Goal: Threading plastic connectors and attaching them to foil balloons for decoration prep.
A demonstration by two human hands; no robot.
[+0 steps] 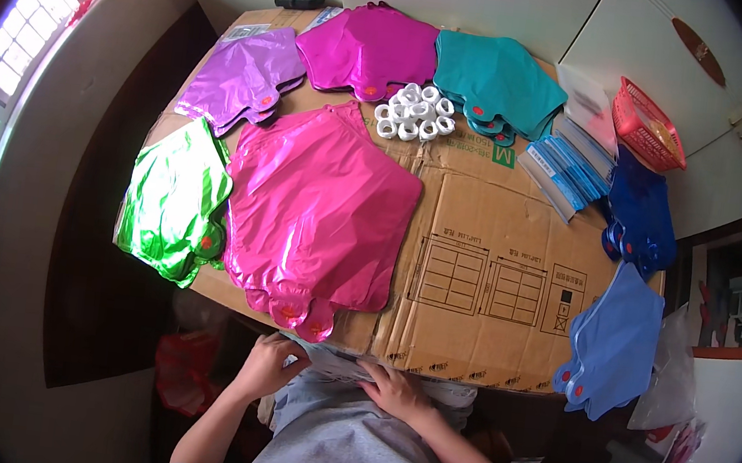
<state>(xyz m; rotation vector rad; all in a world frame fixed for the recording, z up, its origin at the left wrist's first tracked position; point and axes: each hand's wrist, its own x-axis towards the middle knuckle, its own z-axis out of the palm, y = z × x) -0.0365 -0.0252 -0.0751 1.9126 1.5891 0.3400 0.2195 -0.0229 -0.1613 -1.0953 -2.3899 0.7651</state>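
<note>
My left hand [266,368] is at the near edge of the cardboard-covered table, its fingers curled in by a greyish, partly see-through sheet [333,364] over my lap. On the sheet's other side, my right hand [396,393] has its fingers bent against it. What exactly lies between the fingers is hard to make out. Just beyond my hands is a stack of shiny pink foil sheets [323,208], like flat balloons, with rounded tabs at the near end. A green foil stack [174,195] lies left of it.
Purple [247,76], magenta [369,48] and teal [498,77] stacks line the far side, around white rings [414,113]. Blue-and-white packets [565,171], dark blue foil [646,208] and light blue sheets [616,342] lie right. A red basket [648,126] stands by the cabinet.
</note>
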